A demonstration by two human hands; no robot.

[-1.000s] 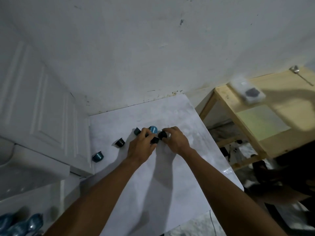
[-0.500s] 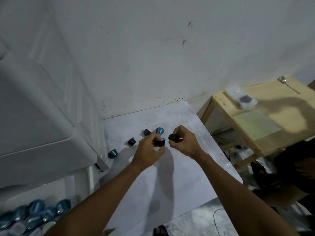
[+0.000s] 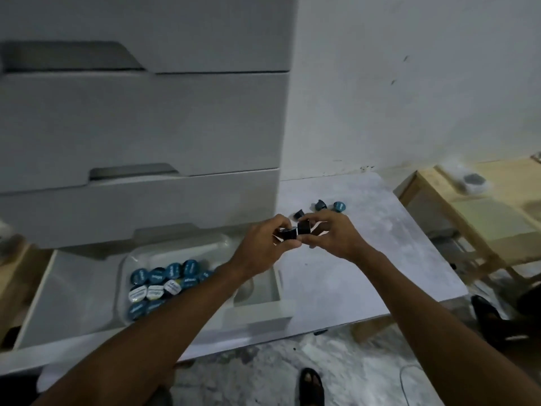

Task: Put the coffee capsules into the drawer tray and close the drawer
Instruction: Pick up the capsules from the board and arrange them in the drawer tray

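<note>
L hand (image 3: 263, 244) pinches dark capsule (image 3: 288, 234), R hand (image 3: 333, 238) pinches second dark capsule (image 3: 304, 228), side by side over counter (image 3: 366, 259) left edge, 3 loose capsules (image 3: 319, 205) just behind, clear tray (image 3: 126, 268) w/ blue & white capsules (image 3: 164, 282) in open drawer (image 3: 73, 303) at left.

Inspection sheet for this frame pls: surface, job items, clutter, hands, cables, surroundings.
Surface: white tabletop, three loose capsules at far side.
Job's things: drawer open; tray inside holds many stored capsules.
Clutter: clear packet on wooden table.
Grippers: left hand pinches left-hand capsule; right hand pinches right-hand capsule.
Cables: thin cable on floor.
Surroundings: drawer cabinet, white wall, sandalled foot.
</note>
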